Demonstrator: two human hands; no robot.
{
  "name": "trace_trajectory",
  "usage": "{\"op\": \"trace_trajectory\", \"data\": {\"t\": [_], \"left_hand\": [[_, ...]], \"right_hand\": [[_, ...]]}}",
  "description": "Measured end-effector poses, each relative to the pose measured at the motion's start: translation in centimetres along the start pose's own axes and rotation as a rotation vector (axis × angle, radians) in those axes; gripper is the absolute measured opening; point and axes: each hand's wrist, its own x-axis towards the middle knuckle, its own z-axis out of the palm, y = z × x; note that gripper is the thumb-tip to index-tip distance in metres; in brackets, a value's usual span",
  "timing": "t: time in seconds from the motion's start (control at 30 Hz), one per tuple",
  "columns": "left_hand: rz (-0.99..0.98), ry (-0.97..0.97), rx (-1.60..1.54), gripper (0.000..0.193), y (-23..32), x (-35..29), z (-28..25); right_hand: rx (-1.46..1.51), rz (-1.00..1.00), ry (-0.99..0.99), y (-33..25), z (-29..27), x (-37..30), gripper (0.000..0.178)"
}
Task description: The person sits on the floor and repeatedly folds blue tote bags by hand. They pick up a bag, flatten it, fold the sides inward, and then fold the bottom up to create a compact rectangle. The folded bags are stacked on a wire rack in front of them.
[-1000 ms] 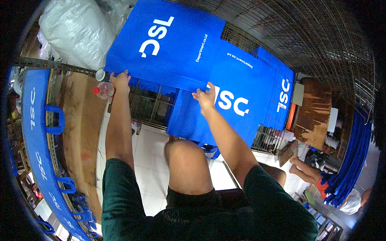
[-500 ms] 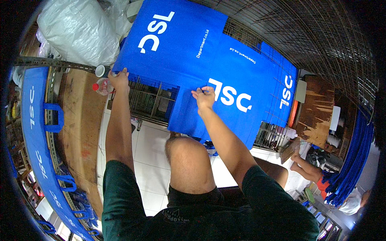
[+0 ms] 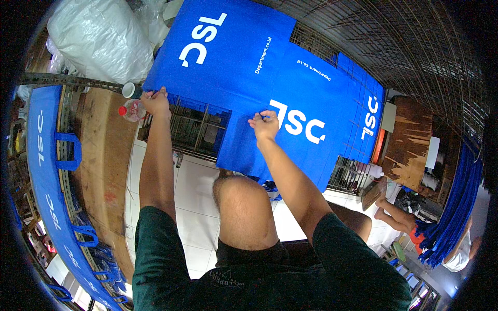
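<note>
At 11 o'clock, a blue printed fabric panel (image 3: pixel 228 57) lies over a metal rack (image 3: pixel 199 139). My left hand (image 3: pixel 156 103) pinches its near corner at 10 o'clock; my right hand (image 3: pixel 265 126), fingers curled, sits toward 12, though I cannot tell whether it grips. The panel looks light and limp, best held by its corners.

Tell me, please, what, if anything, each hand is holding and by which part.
The left hand seems to hold the blue printed sheet by its near-left corner; whether the right hand grips anything cannot be told.
</note>
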Motion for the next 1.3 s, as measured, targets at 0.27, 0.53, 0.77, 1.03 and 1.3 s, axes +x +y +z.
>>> {"op": "trace_trajectory", "data": {"t": [0.27, 0.53, 0.77, 1.03, 1.3], "left_hand": [[0.018, -0.019, -0.061, 0.046, 0.5, -1.1, -0.4], [0.396, -0.158, -0.007, 0.032, -1.1, -10.1, -7.4], [0.319, -0.376, 0.214, 0.026, -0.5, -21.1, -16.9], [0.354, -0.522, 0.465, 0.025, 7.4, -26.4, -25.7], [0.333, -0.589, 0.461, 0.024, 12.7, -35.5, -31.9]], "right_hand": [[-0.180, 0.010, -0.080, -1.5, -1.2, -1.3, 0.016], [-0.124, -0.312, -0.204, -0.2, -13.0, -5.5, 0.023], [-0.326, -0.339, -0.075, 3.3, -25.2, -9.0, 0.023], [-0.386, -0.311, -0.037, 0.8, -30.9, -12.1, 0.026], [-0.405, -0.251, -0.151, 2.8, -40.5, -13.7, 0.022]]}}
